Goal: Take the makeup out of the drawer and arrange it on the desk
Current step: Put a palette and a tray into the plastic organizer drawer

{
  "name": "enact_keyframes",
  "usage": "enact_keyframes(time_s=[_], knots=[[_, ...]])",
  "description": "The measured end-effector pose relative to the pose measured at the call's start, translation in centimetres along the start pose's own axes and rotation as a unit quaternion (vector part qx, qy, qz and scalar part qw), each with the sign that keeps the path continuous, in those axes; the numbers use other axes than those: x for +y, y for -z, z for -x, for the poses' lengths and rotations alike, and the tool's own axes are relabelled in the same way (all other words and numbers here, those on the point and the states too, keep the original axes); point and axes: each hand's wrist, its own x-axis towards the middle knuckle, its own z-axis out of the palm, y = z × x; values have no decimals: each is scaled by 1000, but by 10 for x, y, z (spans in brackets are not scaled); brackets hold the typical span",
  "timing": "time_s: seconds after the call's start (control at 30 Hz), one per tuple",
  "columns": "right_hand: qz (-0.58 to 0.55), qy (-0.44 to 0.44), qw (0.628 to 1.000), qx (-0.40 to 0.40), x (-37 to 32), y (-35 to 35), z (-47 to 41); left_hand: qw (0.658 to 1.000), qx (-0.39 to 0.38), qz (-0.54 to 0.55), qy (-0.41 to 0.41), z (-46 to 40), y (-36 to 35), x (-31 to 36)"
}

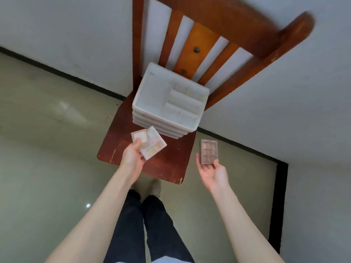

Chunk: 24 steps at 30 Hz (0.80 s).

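I see my left hand point(133, 156) grasping two pale pink palettes point(150, 142), fanned out at its one o'clock, over the front of the wooden chair seat point(167, 164). My right hand point(213, 170) pinches a mauve palette point(208, 151) at its eleven o'clock, off the seat's right edge. This palette shows a grid of brownish pans under a clear lid. At twelve o'clock stands the white organizer point(169, 103).

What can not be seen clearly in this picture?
- Head view: drawer fronts of the white organizer, foreshortened from above.
- Underside of the brown palette, hidden by itself and the right hand.
- How many light palettes the left hand holds: overlapping.
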Motion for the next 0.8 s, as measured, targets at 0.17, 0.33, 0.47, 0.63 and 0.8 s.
enact_keyframes(time_s=[0.17,0.33,0.47,0.63,0.8], knots=[[23,90,995,-41,-46,23,61,981,-81,-172,-31,48,-68,23],[-60,186,979,-61,-75,58,125,932,-212,-293,-27,98,-133,24],[-151,240,958,-45,-66,99,169,859,-315,-405,2,133,-160,5],[-250,293,923,4,-42,171,225,768,-408,-492,49,183,-183,-45],[-346,365,862,62,-12,262,284,654,-506,-553,105,250,-199,-127]])
